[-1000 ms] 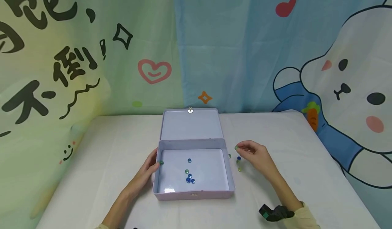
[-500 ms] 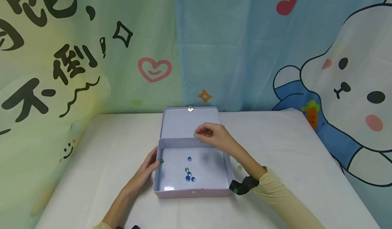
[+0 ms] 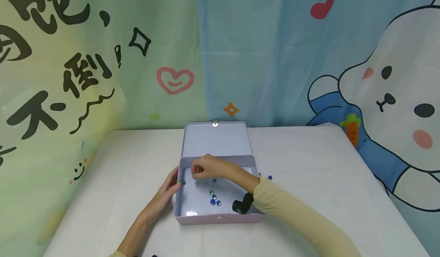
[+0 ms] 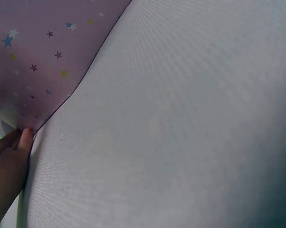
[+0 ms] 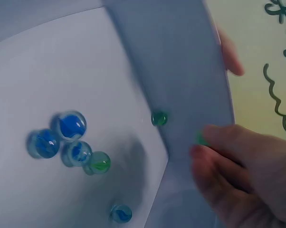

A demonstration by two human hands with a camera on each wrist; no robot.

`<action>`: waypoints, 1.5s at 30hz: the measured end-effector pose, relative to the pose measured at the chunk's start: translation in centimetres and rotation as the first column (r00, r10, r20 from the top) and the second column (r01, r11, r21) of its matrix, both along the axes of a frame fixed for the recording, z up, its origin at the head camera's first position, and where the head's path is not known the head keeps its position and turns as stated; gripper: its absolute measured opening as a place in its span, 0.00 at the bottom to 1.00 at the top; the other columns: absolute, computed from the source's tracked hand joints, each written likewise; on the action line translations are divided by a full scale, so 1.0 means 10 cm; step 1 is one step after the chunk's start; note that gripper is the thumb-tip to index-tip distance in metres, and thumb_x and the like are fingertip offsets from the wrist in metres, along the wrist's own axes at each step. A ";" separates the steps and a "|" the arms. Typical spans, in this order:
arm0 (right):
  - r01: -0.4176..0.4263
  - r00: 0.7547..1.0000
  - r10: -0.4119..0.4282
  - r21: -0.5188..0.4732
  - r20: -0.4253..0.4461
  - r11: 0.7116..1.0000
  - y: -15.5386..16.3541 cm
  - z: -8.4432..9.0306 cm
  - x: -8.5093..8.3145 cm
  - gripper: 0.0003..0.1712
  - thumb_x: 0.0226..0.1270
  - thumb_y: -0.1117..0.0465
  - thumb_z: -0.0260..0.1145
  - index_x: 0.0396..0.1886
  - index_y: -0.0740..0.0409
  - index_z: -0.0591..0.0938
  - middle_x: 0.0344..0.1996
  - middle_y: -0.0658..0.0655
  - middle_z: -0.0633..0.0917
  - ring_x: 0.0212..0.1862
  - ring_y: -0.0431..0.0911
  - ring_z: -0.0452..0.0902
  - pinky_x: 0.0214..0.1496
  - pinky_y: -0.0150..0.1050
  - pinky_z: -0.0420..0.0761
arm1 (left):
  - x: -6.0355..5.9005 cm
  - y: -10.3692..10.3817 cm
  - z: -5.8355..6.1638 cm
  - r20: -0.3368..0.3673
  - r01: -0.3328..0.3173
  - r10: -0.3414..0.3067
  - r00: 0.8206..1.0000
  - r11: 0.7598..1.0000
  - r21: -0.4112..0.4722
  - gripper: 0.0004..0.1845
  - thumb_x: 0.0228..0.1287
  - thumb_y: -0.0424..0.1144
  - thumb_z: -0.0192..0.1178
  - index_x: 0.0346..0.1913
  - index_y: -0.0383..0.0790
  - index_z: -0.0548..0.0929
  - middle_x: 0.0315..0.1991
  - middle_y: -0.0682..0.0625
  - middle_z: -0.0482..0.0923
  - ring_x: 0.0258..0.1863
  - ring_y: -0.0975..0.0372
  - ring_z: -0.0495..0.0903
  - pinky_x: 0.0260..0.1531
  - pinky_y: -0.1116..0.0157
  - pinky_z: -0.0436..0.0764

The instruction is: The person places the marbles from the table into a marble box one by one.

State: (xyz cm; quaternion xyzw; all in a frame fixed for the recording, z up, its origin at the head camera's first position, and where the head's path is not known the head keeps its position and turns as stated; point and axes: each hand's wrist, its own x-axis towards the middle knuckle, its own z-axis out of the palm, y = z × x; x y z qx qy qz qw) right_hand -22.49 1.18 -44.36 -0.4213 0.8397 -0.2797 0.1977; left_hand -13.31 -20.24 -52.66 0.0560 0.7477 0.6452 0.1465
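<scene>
An open lilac tin box (image 3: 199, 220) stands on the white table, its lid (image 3: 216, 139) laid back. My left hand (image 3: 161, 192) rests against the box's left wall, its fingers along the outside. Over the left part of the box, my right hand (image 3: 208, 167) pinches a small green marble (image 5: 201, 138) between thumb and fingers. Below it, another green marble (image 5: 159, 118) lies by the inner left wall. Several blue marbles (image 5: 71, 126) sit on the box floor, grouped beside a green-streaked marble (image 5: 100, 162). One more blue marble (image 5: 121, 213) lies apart from them.
Right of the box, a blue marble (image 3: 269, 177) and a greenish marble (image 3: 259, 175) lie on the white tablecloth (image 3: 309, 150); the right forearm partly hides that area. A printed curtain (image 3: 237, 50) hangs behind the table. A black wrist camera (image 3: 243, 203) hangs over the box.
My right hand has carried the green marble leftward from the table right of the box, past the lid, to above the box's left side. The left hand has stayed on the box.
</scene>
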 end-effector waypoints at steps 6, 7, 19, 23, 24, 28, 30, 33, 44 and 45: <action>0.001 1.000 -0.001 0.065 0.002 0.998 -0.09 -0.12 -0.01 0.04 0.65 0.61 0.66 0.35 0.56 0.83 0.30 0.50 0.84 0.31 0.35 0.73 0.37 0.23 0.74 | 0.00 0.01 0.00 0.014 -0.005 0.005 1.000 1.000 0.006 0.32 0.75 0.46 0.43 0.77 0.57 0.47 0.78 0.42 0.46 0.78 0.45 0.45 0.72 0.39 0.45; 0.003 1.000 -0.003 0.066 0.003 0.998 -0.10 -0.13 -0.02 0.03 0.65 0.61 0.66 0.35 0.57 0.83 0.30 0.50 0.84 0.31 0.35 0.73 0.36 0.23 0.74 | 0.00 0.01 0.00 0.015 -0.007 0.007 1.000 1.000 0.006 0.32 0.75 0.46 0.43 0.77 0.57 0.47 0.78 0.42 0.46 0.78 0.45 0.45 0.72 0.39 0.45; 0.009 1.000 -0.006 0.114 -0.026 0.993 -0.19 -0.33 0.00 0.04 0.64 0.60 0.68 0.32 0.56 0.83 0.27 0.49 0.84 0.27 0.33 0.71 0.32 0.21 0.72 | 0.00 0.02 -0.01 0.018 -0.007 0.006 1.000 1.000 0.011 0.31 0.75 0.44 0.42 0.77 0.55 0.47 0.78 0.41 0.46 0.78 0.45 0.45 0.73 0.40 0.44; 0.020 1.000 -0.018 0.124 -0.023 0.992 -0.20 -0.35 0.02 0.04 0.62 0.61 0.69 0.31 0.56 0.83 0.26 0.48 0.84 0.26 0.32 0.71 0.30 0.21 0.71 | 0.00 0.02 -0.01 0.012 -0.001 0.001 1.000 1.000 0.020 0.31 0.75 0.44 0.42 0.77 0.55 0.47 0.78 0.41 0.47 0.78 0.46 0.45 0.73 0.41 0.44; 0.023 1.000 -0.020 0.126 -0.024 0.992 -0.20 -0.36 0.02 0.04 0.62 0.61 0.69 0.31 0.55 0.82 0.25 0.48 0.84 0.25 0.32 0.71 0.30 0.21 0.71 | 0.00 0.02 -0.01 0.013 -0.002 0.002 1.000 1.000 0.023 0.31 0.75 0.44 0.42 0.77 0.55 0.47 0.78 0.42 0.47 0.78 0.46 0.45 0.73 0.42 0.44; 0.032 0.999 -0.030 0.125 -0.018 0.992 -0.20 -0.37 0.03 0.03 0.62 0.61 0.69 0.30 0.55 0.82 0.25 0.48 0.83 0.25 0.32 0.71 0.29 0.21 0.72 | 0.00 0.01 0.00 0.021 -0.003 0.002 1.000 1.000 0.020 0.31 0.75 0.44 0.42 0.77 0.56 0.46 0.78 0.42 0.47 0.78 0.46 0.45 0.73 0.41 0.44; 0.034 0.999 -0.033 0.125 -0.014 0.992 -0.19 -0.37 0.03 0.04 0.62 0.61 0.69 0.30 0.54 0.82 0.24 0.47 0.83 0.25 0.33 0.71 0.29 0.22 0.72 | 0.00 0.01 0.00 0.023 -0.004 0.004 1.000 1.000 0.019 0.31 0.75 0.44 0.42 0.77 0.56 0.46 0.78 0.42 0.46 0.78 0.46 0.45 0.73 0.40 0.44; 0.036 0.999 -0.035 0.127 -0.013 0.991 -0.20 -0.36 0.03 0.05 0.62 0.61 0.69 0.29 0.54 0.82 0.24 0.48 0.83 0.24 0.32 0.71 0.28 0.21 0.71 | 0.00 0.01 0.00 0.023 -0.005 0.005 1.000 1.000 0.020 0.31 0.75 0.43 0.42 0.77 0.57 0.47 0.78 0.43 0.46 0.78 0.45 0.44 0.73 0.39 0.43; 0.045 0.999 -0.042 0.139 -0.019 0.989 -0.20 -0.35 0.03 0.05 0.62 0.61 0.69 0.28 0.55 0.81 0.23 0.47 0.82 0.24 0.33 0.71 0.28 0.22 0.71 | 0.00 0.01 0.00 0.026 -0.013 0.013 1.000 1.000 0.014 0.31 0.75 0.44 0.41 0.77 0.57 0.47 0.78 0.43 0.46 0.78 0.45 0.45 0.73 0.39 0.44; 0.044 0.999 -0.041 0.142 -0.020 0.989 -0.20 -0.34 0.03 0.05 0.62 0.61 0.70 0.29 0.55 0.81 0.23 0.48 0.82 0.24 0.33 0.71 0.29 0.22 0.71 | 0.00 0.01 0.00 0.026 -0.012 0.012 1.000 1.000 0.013 0.31 0.75 0.44 0.41 0.77 0.57 0.47 0.78 0.43 0.46 0.78 0.45 0.45 0.73 0.39 0.44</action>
